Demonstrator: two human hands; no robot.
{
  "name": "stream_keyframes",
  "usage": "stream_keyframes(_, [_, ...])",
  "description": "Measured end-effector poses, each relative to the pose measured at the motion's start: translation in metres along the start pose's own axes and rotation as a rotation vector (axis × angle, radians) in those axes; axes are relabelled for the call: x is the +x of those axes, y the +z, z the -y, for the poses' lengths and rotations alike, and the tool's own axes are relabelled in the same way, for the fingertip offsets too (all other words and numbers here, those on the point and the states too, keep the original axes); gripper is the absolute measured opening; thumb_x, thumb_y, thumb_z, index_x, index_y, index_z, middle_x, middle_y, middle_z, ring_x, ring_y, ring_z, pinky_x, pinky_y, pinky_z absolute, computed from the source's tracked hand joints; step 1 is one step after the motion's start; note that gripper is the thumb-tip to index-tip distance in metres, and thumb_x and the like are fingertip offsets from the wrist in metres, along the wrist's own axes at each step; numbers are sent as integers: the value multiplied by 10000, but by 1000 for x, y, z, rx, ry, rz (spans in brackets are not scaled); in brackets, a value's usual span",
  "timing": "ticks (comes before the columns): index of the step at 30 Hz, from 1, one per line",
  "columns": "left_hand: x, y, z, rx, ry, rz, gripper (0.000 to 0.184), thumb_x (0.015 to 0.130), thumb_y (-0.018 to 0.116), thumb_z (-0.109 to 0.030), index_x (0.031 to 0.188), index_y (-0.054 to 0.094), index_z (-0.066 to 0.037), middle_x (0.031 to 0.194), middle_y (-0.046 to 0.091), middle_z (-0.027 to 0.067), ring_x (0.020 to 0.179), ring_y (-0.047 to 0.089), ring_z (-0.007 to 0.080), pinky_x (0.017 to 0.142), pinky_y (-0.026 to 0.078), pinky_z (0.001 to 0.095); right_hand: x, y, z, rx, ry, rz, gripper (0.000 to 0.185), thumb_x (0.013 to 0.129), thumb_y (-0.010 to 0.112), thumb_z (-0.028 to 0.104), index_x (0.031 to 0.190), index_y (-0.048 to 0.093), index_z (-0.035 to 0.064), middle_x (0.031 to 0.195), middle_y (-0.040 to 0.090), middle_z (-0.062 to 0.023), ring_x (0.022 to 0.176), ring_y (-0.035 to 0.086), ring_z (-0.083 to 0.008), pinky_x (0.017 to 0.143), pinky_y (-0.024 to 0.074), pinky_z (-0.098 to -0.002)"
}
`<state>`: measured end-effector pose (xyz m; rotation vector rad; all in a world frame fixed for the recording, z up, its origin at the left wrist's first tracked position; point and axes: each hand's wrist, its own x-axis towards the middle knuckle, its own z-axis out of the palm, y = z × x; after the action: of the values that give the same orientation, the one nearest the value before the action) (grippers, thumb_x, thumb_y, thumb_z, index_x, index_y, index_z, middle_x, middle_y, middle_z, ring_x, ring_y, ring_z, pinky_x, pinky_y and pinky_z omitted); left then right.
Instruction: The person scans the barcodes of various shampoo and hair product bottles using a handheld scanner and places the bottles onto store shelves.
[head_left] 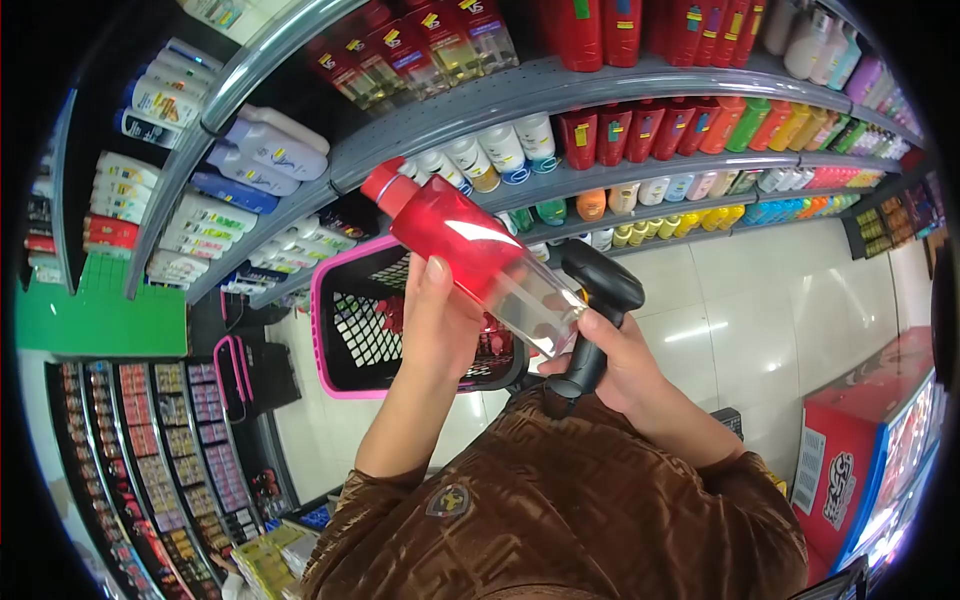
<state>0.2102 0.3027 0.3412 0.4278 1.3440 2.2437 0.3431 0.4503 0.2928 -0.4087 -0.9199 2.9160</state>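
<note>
A red-capped bottle (468,246), red in its upper part and clear toward its base, lies tilted in front of me with the cap to the upper left. My left hand (436,322) is closed around its side, thumb on the front. In my right hand (618,365) is a black barcode scanner (592,348), gripped by its handle. The right thumb and fingertips also touch the clear base end of the bottle. Behind my left hand stands a black shopping basket (322,340) with a pink rim, with red items inside, partly hidden by the bottle and hand.
Grey shelves (560,88) of bottles curve across the top. Red boxed bottles (425,55) stand on the upper shelf. A red display case (850,440) is at the right, a rack of small packets (150,420) at lower left. Pale floor tiles (700,310) show between.
</note>
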Motion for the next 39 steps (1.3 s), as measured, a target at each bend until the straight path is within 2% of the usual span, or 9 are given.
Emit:
stream_keyframes(3, [0, 0, 4, -88, -127, -38, 695, 1025, 499, -571, 1489, 402, -63, 1401, 569, 191, 1269, 590, 354, 1070, 485, 535, -3, -16, 3, 77, 27, 3, 588, 935, 748, 257, 1393, 476, 7, 1315, 583, -148, 1003, 693, -217, 775, 665, -423])
stream_keyframes(8, [-2, 5, 16, -227, -292, -60, 681, 1021, 499, -578, 1453, 449, -54, 1392, 587, 181, 1258, 601, 341, 1083, 470, 535, -7, -28, 9, 9, -55, 15, 409, 941, 736, 235, 1212, 523, 15, 1344, 545, -175, 1017, 700, -254, 728, 674, -387])
stream_keyframes(11, [-3, 8, 20, -234, -306, -55, 688, 1006, 535, -565, 1464, 437, -60, 1389, 591, 173, 1256, 602, 342, 1093, 459, 541, -12, -28, 13, -34, -48, 12, 411, 935, 746, 213, 1223, 524, 22, 1292, 577, -162, 1024, 697, -248, 752, 654, -373])
stream_keyframes(17, [-7, 14, 16, -139, -66, 62, 784, 915, 703, -390, 1532, 332, -81, 1499, 471, 217, 1387, 486, 384, 1141, 423, 574, -19, -23, 17, -144, -79, -39, 405, 931, 755, 222, 1206, 515, 47, 1267, 607, -125, 1105, 643, -234, 920, 563, -445])
stream_keyframes(21, [-8, 23, -1, -97, -12, 110, 833, 856, 746, -326, 1534, 331, -79, 1488, 475, 243, 1381, 488, 422, 1144, 420, 588, -20, -13, 21, -181, -103, -21, 380, 928, 756, 192, 1194, 516, 64, 1246, 603, -98, 1103, 622, -206, 926, 532, -411])
stream_keyframes(25, [-11, 23, -15, -44, -13, 91, 888, 792, 808, -317, 1516, 364, -56, 1464, 488, 268, 1364, 501, 441, 1128, 438, 578, -17, -14, 10, -154, -107, 19, 454, 932, 753, 158, 1298, 526, 14, 1274, 625, -131, 1021, 665, -201, 865, 585, -385])
stream_keyframes(29, [-19, 14, -24, 95, 10, 97, 955, 766, 825, -290, 1545, 319, -66, 1466, 479, 269, 1366, 500, 430, 1134, 437, 553, -7, -10, -12, -70, -81, -32, 390, 953, 735, 177, 1263, 552, 26, 1139, 627, -90, 989, 670, -197, 844, 621, -406])
stream_keyframes(31, [-25, 15, -30, 93, 107, 118, 880, 751, 857, -126, 1485, 390, 10, 1434, 546, 208, 1307, 570, 312, 1109, 468, 475, -4, -4, -22, -4, -52, -18, 368, 962, 728, 186, 1250, 561, 30, 1102, 623, -80, 986, 670, -196, 843, 633, -415])
stream_keyframes(39, [-43, -14, -58, 205, 130, 154, 990, 702, 889, -48, 1517, 329, 1, 1436, 523, 209, 1308, 556, 317, 1102, 476, 482, 3, 40, -47, 48, 19, -23, 255, 1002, 680, 246, 1150, 571, 69, 1050, 648, -78, 954, 691, -200, 850, 643, -431])
